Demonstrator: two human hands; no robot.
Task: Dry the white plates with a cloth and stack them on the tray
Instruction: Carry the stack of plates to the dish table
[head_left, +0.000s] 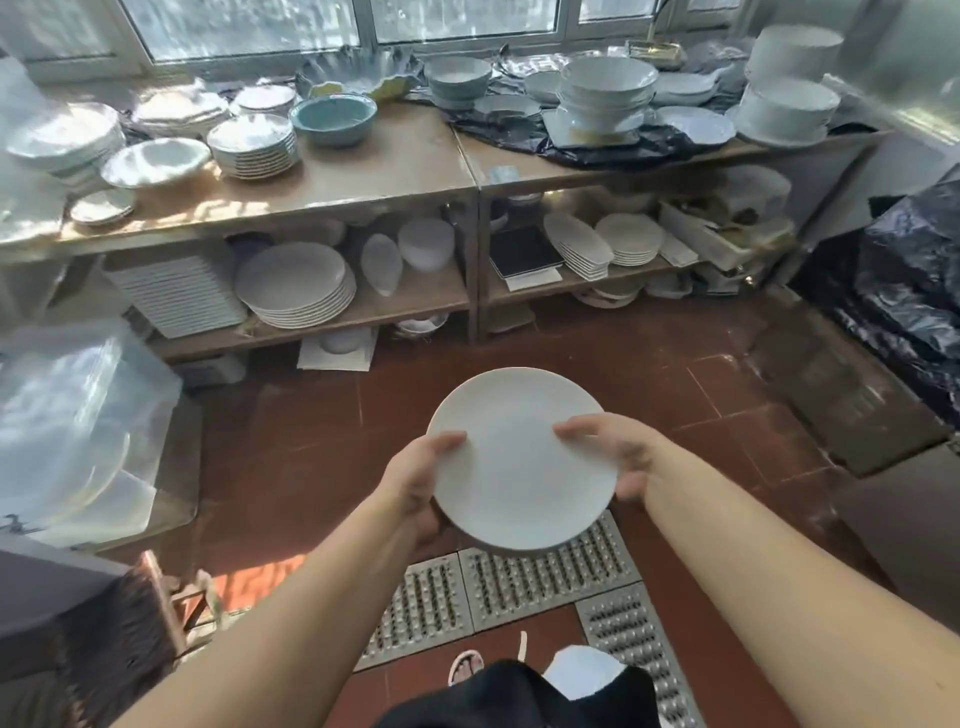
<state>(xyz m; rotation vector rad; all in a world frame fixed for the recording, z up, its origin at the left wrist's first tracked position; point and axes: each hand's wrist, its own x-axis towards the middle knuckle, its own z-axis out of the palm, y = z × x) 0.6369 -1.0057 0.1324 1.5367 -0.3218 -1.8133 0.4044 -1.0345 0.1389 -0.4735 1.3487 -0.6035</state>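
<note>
From the head camera, a white plate (522, 460) is held up in front of the body, above the red tiled floor (675, 395) and the metal drain grates (550, 579). The left hand (415, 480) grips the plate's left rim, thumb curled over the top face and fingers hidden beneath. The right hand (610, 447) holds the right rim, its fingers bent over the plate's upper surface and the thumb low at the edge. The plate is tilted slightly, face up towards the camera.

Beyond the plate stands a long wooden bench (363, 171) under the windows (363, 21), loaded with stacks of white plates (253, 145), a teal bowl (334, 118) and piled white bowls (608, 91). Its lower shelf (374, 306) carries a stack of large round plates (296, 283) and a stack of square plates (176, 293). Black plastic sheeting (914, 280) lies at the right. At the left, plates sit wrapped in clear plastic (72, 415).
</note>
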